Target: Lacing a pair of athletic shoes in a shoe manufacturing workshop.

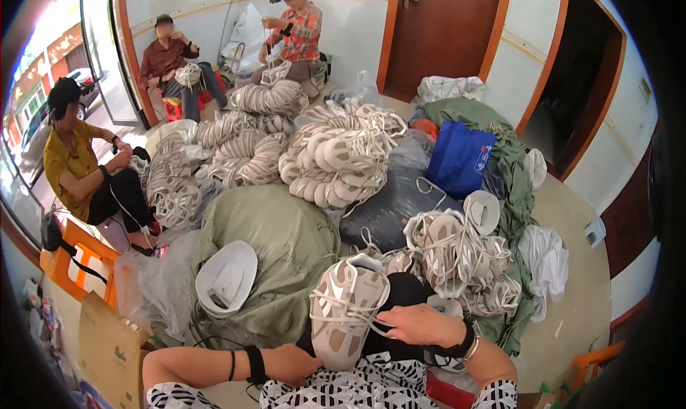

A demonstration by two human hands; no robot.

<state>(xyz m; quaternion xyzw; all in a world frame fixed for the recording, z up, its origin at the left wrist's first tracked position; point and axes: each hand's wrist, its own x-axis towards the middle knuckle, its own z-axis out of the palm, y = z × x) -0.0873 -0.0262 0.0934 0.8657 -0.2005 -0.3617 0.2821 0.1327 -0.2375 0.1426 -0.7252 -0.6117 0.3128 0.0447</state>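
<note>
A beige and white shoe upper (pixel 348 312) stands over my lap, its opening away from me and pale laces crossed over its front. My left hand (pixel 299 362) holds it low at its left side; the fingers pass behind it and are hidden. On the other side, my right hand (pixel 421 325) pinches a pale shoelace (pixel 374 326) against the upper's edge. Just beyond that hand lies a bundle of similar laced uppers (pixel 450 248), with loose laces trailing over them.
Stacked uppers (pixel 336 155) fill the middle. A green sack (pixel 268 241) bears a white shell-shaped piece (pixel 226 279). A blue bag (pixel 461 159) lies on a green tarp (pixel 511 194). Three people sit beyond: one at left (pixel 78 166), two at the back. An orange chair (pixel 78 255) stands left.
</note>
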